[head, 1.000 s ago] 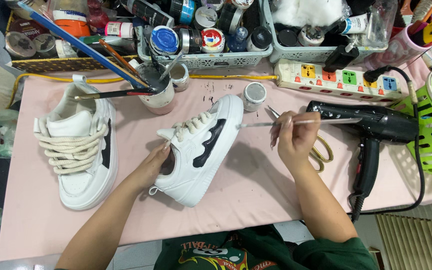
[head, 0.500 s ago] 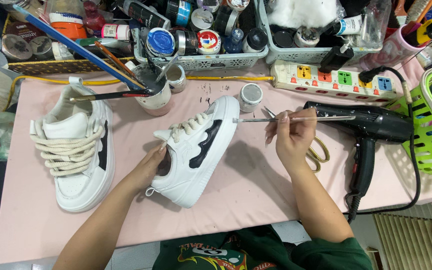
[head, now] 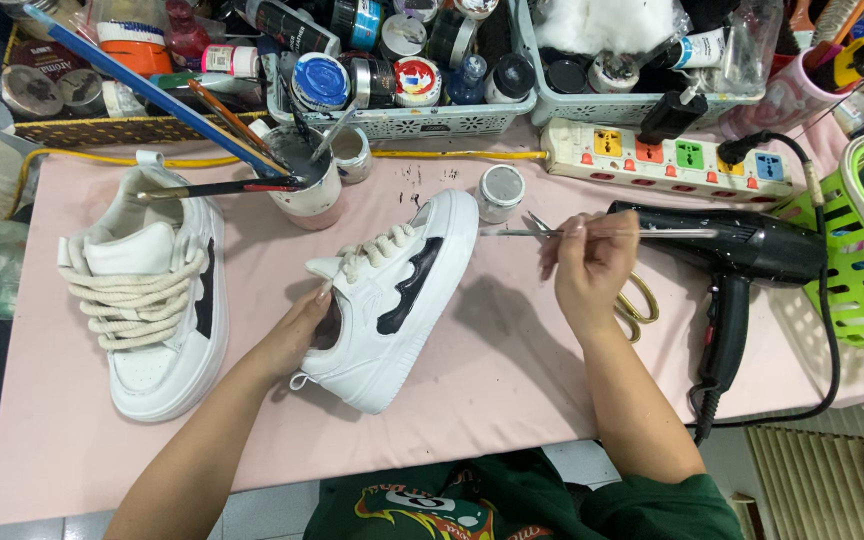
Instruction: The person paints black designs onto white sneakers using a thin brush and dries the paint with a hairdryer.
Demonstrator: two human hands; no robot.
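Little has shifted since the earlier frames; both hands keep their places. On the pink tabletop [head: 512, 370] a second sneaker [head: 147, 300] lies at the far left. Next, the left hand [head: 297, 335] has its grip closed on the heel of the white sneaker [head: 397, 300]. Further right, the right hand [head: 587, 265] pinches a thin brush [head: 592, 233], its tip at the shoe's toe, beside a black hairdryer [head: 742, 260].

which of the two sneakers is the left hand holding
The sneaker with the black wavy side panel, mid-table, gripped at its heel by the left hand; the thick-laced sneaker lies untouched.
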